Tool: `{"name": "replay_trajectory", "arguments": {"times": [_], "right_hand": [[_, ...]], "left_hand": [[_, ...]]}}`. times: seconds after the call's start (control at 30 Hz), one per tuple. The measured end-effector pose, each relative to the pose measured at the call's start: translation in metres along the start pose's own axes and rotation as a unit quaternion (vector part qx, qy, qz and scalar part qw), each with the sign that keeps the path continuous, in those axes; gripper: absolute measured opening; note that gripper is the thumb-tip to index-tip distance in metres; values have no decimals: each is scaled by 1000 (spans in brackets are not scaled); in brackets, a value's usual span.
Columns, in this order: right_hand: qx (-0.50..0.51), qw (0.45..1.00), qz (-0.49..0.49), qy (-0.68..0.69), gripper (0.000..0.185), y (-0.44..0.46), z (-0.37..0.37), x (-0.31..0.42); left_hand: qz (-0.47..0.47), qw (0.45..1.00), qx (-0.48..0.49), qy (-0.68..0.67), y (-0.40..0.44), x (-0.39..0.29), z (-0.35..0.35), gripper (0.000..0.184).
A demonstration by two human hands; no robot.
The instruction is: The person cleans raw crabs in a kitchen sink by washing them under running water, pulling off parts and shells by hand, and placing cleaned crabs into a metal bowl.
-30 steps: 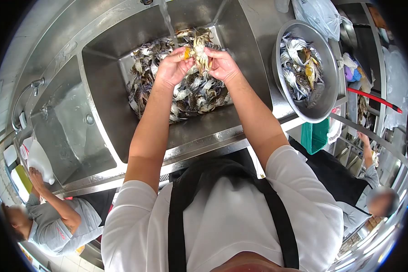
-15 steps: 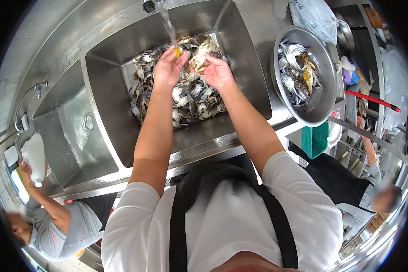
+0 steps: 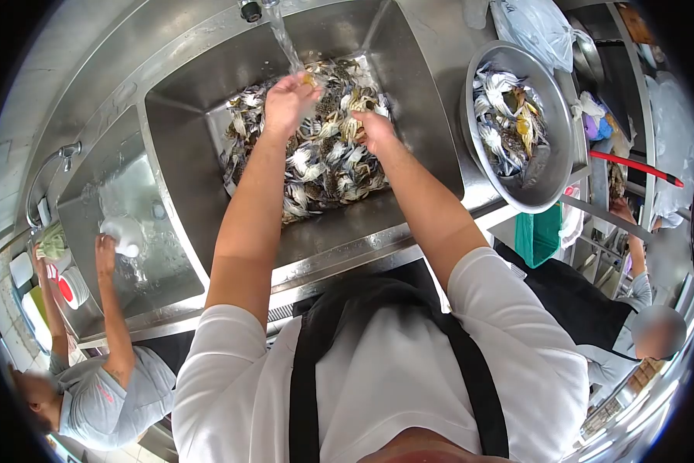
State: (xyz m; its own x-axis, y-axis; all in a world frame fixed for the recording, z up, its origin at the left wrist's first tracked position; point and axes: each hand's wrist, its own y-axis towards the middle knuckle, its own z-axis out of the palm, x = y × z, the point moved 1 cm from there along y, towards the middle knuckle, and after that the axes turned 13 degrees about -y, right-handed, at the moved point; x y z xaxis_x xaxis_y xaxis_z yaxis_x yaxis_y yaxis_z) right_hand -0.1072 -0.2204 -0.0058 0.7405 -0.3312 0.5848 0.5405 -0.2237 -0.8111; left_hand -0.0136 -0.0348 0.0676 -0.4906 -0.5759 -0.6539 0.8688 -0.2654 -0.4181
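A deep steel sink (image 3: pixel 173 147) holds a heap of crabs (image 3: pixel 328 166). Under the running water, my left hand (image 3: pixel 289 102) is closed on a small yellow-orange crab piece (image 3: pixel 308 79), slightly blurred. My right hand (image 3: pixel 375 130) is low over the heap at its right side. Its thumb and fingers are closed on a pale crab (image 3: pixel 358 103), partly hidden by the hand and hard to separate from the crabs around it.
Water falls from a tap (image 3: pixel 250 11) at the back. On the right stands a steel bowl (image 3: pixel 544 174) with more crabs, beside a plastic bag (image 3: pixel 528 31). A co-worker (image 3: pixel 115 393) works at the left sink; another person (image 3: pixel 594 309) is at right.
My hands have moved slightly apart; the right has lowered with the pale crab towards the heap. My left hand has turned over under the water. The left co-worker's white bottle has moved into the sink.
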Motion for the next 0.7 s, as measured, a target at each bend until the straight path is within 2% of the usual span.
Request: {"name": "replay_trajectory", "arguments": {"times": [0.07, 0.13, 0.17, 0.23, 0.37, 0.43, 0.47, 0.5, 0.53, 0.57, 0.63, 0.7], "right_hand": [[-5, 1000, -6, -13, 26, 12, 0, -9], [-66, 990, -7, -125, 36, 15, 2, -12], [-66, 990, -6, -125, 36, 13, 5, -12], [-85, 970, -59, -219, 43, 5, 11, -8], [-59, 952, -85, -288, 46, -20, 33, 18], [-59, 897, -124, -420, 40, -20, 49, 33], [-57, 898, -122, -420, 40, -19, 57, 42], [-41, 852, -166, -495, 40, -18, 66, 52], [-24, 797, -210, -566, 40, -19, 76, 61], [-25, 798, -211, -564, 40, -23, 83, 66], [-30, 818, -300, -490, 31, -33, 101, 76], [41, 756, -391, -523, 35, -30, 115, 88]], "left_hand": [[-1, 1000, 11, -13, -7, -4, 5, 30], [-3, 999, 21, -25, -10, -7, 8, 29], [4, 1000, 25, -9, -10, -7, 9, 28], [11, 1000, 29, 7, -10, -7, 9, 27], [16, 996, 23, 84, -6, -10, 5, 25], [17, 992, 18, 125, -4, -13, -2, 25], [67, 987, -33, 139, -1, -12, -11, 24], [117, 978, -83, 153, 0, -12, -22, 24], [127, 975, -130, 127, -2, -13, -32, 24], [127, 975, -129, 128, -1, -11, -46, 24], [96, 963, -216, 126, -2, -5, -77, 25], [64, 962, -220, 151, -5, 3, -102, 25]]}}
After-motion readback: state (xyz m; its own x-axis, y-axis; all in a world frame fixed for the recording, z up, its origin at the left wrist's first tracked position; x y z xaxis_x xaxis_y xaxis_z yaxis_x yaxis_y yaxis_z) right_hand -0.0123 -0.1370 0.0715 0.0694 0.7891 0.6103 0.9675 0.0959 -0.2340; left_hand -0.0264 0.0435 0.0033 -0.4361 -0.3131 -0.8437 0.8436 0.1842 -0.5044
